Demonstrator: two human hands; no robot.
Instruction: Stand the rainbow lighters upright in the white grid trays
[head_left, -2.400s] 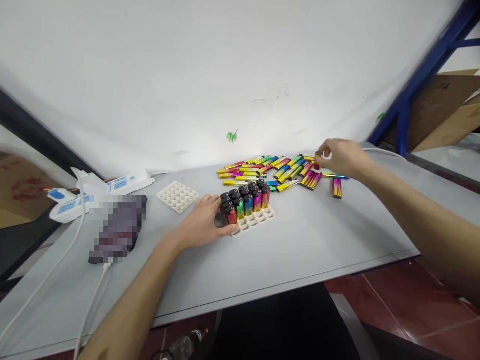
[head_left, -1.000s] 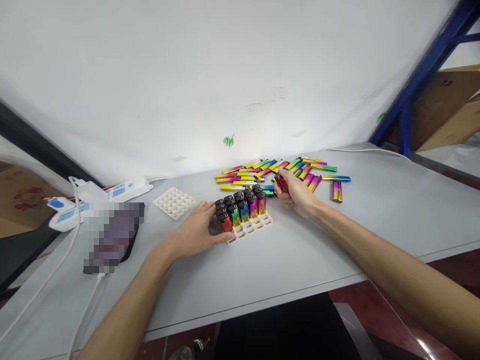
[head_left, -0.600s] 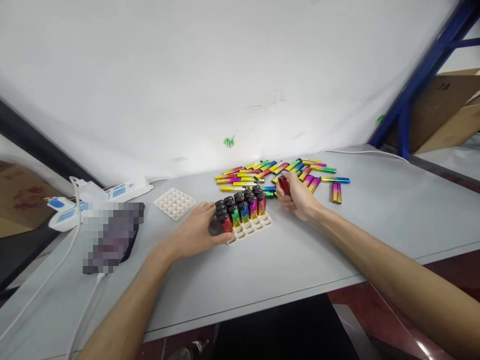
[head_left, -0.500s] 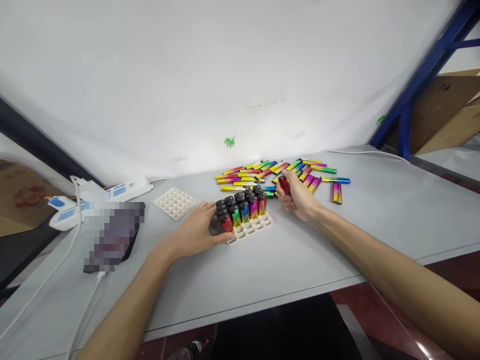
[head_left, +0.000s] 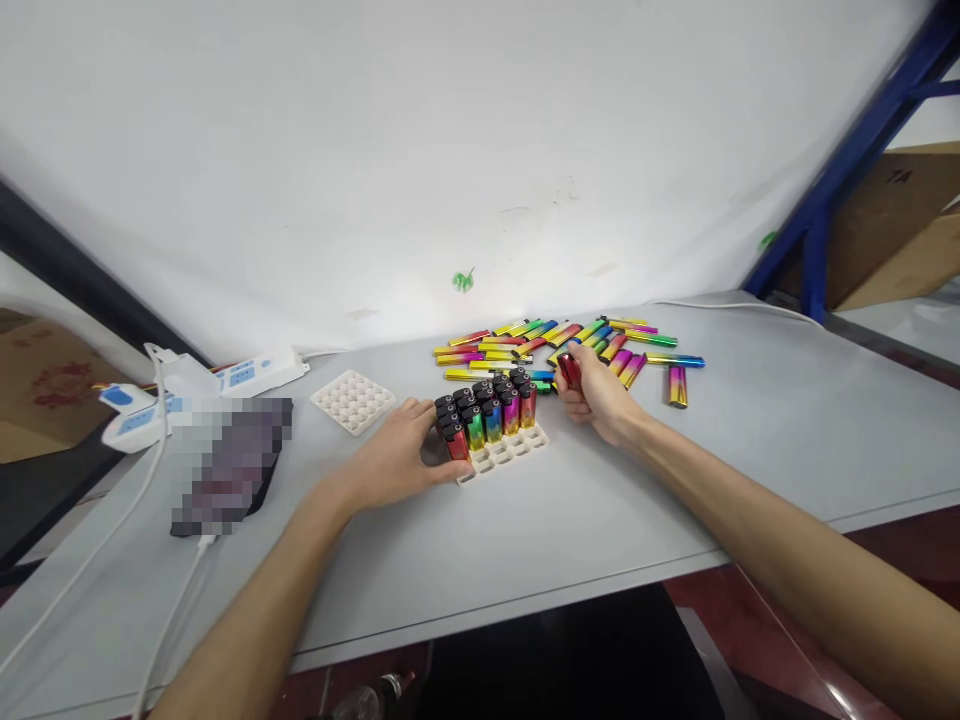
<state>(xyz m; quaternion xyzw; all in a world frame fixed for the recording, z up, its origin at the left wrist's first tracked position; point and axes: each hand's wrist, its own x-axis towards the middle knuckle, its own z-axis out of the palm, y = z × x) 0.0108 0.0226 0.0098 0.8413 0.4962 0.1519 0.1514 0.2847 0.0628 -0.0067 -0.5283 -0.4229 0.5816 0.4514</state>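
A white holder tray (head_left: 517, 448) stands on the table with several metallic-coloured, black-topped lighters (head_left: 493, 422) upright in its back rows; its front row of slots is bare. My left hand (head_left: 401, 455) grips the tray's left side, thumb at the front corner and fingers behind, partly hidden by lighters. To the right of the tray, my right hand (head_left: 592, 392) is closed around a red lighter (head_left: 570, 372), raised just in front of the loose pile. That pile of rainbow lighters (head_left: 517, 345) lies flat behind the tray and right hand.
A second white tray (head_left: 352, 402) lies left of my left hand. Further left are a phone (head_left: 232, 465) with a charging cable and white power strips (head_left: 259, 372). A white wall (head_left: 465, 150) rises behind the table. One lighter (head_left: 677, 386) lies apart at the right.
The camera view has shifted very slightly. Both hands keep their grips, and the lighters stay where they were.
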